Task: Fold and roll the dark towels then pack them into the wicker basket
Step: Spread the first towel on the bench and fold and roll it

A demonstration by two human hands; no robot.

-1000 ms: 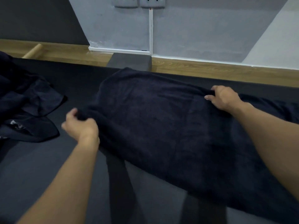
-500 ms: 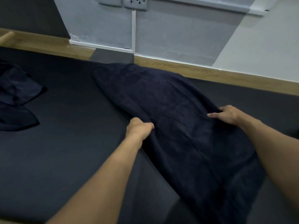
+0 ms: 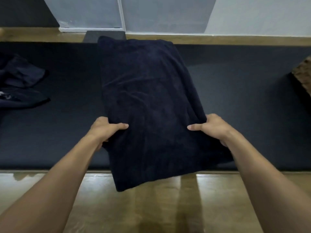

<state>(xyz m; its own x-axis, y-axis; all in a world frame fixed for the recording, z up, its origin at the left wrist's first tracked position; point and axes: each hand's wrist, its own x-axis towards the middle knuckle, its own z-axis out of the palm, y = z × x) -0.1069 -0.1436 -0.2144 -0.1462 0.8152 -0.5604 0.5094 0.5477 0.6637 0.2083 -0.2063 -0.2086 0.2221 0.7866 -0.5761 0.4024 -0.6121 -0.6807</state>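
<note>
Since half a second ago, towel [image 3: 148,106] turned from a diagonal spread to a narrow folded strip, long axis running near to far. Near end: overhangs the near edge of the surface [image 3: 235,106], above the wooden floor [image 3: 151,212]. Left hand [image 3: 104,130]: closed on the towel's left edge, thumb on top. Right hand [image 3: 213,128]: closed on the right edge, thumb on top. Far end: points at the wall, reaching the surface's far edge. Further dark towels [image 3: 21,84]: crumpled heap, far left, well apart. Basket [image 3: 303,74]: wicker, partly in view at the right edge.
</note>
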